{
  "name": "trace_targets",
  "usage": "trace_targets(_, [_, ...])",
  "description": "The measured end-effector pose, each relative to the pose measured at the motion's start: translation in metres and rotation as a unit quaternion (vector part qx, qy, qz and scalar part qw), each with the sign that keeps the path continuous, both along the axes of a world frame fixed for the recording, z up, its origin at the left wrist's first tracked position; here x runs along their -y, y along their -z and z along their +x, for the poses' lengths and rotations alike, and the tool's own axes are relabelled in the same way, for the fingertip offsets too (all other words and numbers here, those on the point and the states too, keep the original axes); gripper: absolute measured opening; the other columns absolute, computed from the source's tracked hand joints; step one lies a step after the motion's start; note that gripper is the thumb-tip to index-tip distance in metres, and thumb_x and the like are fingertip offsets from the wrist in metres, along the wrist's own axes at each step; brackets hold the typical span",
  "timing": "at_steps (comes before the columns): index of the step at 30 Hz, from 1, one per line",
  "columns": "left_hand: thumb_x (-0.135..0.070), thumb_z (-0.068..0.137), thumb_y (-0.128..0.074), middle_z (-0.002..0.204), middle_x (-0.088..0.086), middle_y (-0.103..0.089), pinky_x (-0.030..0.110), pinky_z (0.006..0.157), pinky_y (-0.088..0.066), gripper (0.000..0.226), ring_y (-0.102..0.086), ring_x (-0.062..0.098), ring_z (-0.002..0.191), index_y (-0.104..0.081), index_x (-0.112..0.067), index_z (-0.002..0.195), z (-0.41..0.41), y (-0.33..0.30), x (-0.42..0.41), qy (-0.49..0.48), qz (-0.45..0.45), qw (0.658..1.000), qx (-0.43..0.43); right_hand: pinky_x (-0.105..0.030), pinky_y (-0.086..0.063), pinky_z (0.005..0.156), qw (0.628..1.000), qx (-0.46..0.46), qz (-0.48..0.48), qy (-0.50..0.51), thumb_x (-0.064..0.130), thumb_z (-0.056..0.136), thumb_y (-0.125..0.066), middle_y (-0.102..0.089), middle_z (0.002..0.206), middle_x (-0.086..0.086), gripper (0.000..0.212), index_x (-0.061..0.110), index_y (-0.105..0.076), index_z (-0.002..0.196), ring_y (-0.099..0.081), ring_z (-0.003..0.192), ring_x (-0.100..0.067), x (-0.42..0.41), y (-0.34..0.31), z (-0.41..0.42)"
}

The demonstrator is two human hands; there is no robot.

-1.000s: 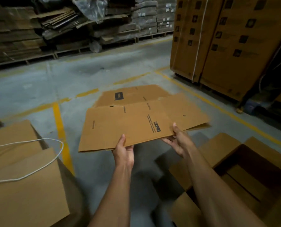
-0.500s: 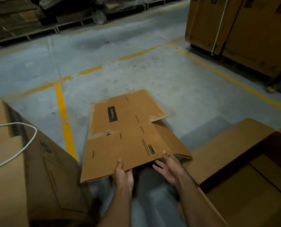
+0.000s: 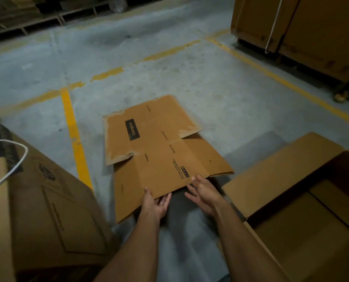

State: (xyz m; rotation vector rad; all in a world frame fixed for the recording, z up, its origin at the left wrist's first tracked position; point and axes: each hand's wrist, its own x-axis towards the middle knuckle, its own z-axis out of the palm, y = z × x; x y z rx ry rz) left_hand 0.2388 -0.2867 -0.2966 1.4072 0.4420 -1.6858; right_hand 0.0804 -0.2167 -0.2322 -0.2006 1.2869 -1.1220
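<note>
A flattened brown cardboard box (image 3: 159,174) lies low over the concrete floor, its far part resting on a second flattened box (image 3: 149,127) that bears a black label. My left hand (image 3: 155,202) holds its near edge, thumb on top and fingers beneath. My right hand (image 3: 204,192) is open with spread fingers at the near edge, just right of the left hand, and grips nothing.
A large carton (image 3: 47,210) with a white cord (image 3: 17,165) on top stands close on the left. An open carton (image 3: 281,169) with raised flaps stands on the right. Yellow floor lines (image 3: 74,135) run ahead. Tall stacked cartons (image 3: 311,27) stand far right, pallets (image 3: 37,19) far left.
The flattened box went from chest height down onto the other flat box on the floor. My right hand let go and opened. The view tilted down.
</note>
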Motion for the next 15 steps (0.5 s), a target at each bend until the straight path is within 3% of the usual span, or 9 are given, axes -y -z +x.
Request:
trace_targets(2, [-0.031, 0.107, -0.062, 0.147, 0.009, -0.054, 0.036, 0.081, -0.064, 0.041, -0.05, 0.04, 0.14, -0.059, -0.014, 0.144, 0.001, 0.008, -0.003, -0.018, 0.007, 1.0, 0.001, -0.054, -0.029, 0.127, 1.0, 0.002, 0.007, 0.007, 0.018, 0.116, -0.037, -0.035, 0.168, -0.005, 0.053, 0.016, -0.022, 0.166, -0.031, 0.157, -0.03, -0.002, -0.003, 0.0])
trace_targets(4, [-0.019, 0.108, -0.06, 0.154, 0.011, -0.051, 0.035, 0.055, -0.063, 0.04, -0.05, 0.039, 0.139, -0.058, -0.014, 0.148, 0.002, 0.02, -0.003, -0.072, -0.015, 0.997, 0.009, -0.054, -0.028, 0.127, 1.0, 0.008, 0.011, 0.006, 0.022, 0.115, -0.038, -0.031, 0.17, -0.009, 0.055, 0.014, -0.02, 0.167, -0.029, 0.158, -0.031, -0.002, -0.005, 0.001])
trace_targets(11, [-0.013, 0.109, -0.057, 0.164, 0.014, -0.038, 0.028, 0.059, -0.063, 0.046, -0.048, 0.035, 0.142, -0.05, -0.009, 0.154, -0.009, 0.021, -0.009, -0.122, -0.093, 0.987, 0.055, -0.053, -0.021, 0.129, 1.0, 0.02, -0.007, -0.006, 0.029, 0.115, -0.038, -0.019, 0.175, -0.005, 0.059, 0.018, -0.015, 0.168, -0.019, 0.161, -0.025, 0.003, -0.005, 0.018])
trace_targets(15, [-0.012, 0.109, -0.056, 0.166, 0.014, -0.036, 0.028, 0.065, -0.064, 0.045, -0.045, 0.035, 0.146, -0.051, -0.012, 0.154, -0.016, 0.017, -0.002, -0.129, -0.109, 0.984, 0.048, -0.051, -0.021, 0.129, 1.0, 0.017, -0.017, -0.014, 0.03, 0.115, -0.038, -0.024, 0.174, -0.003, 0.048, 0.017, -0.033, 0.161, -0.02, 0.161, -0.021, 0.009, -0.001, 0.021])
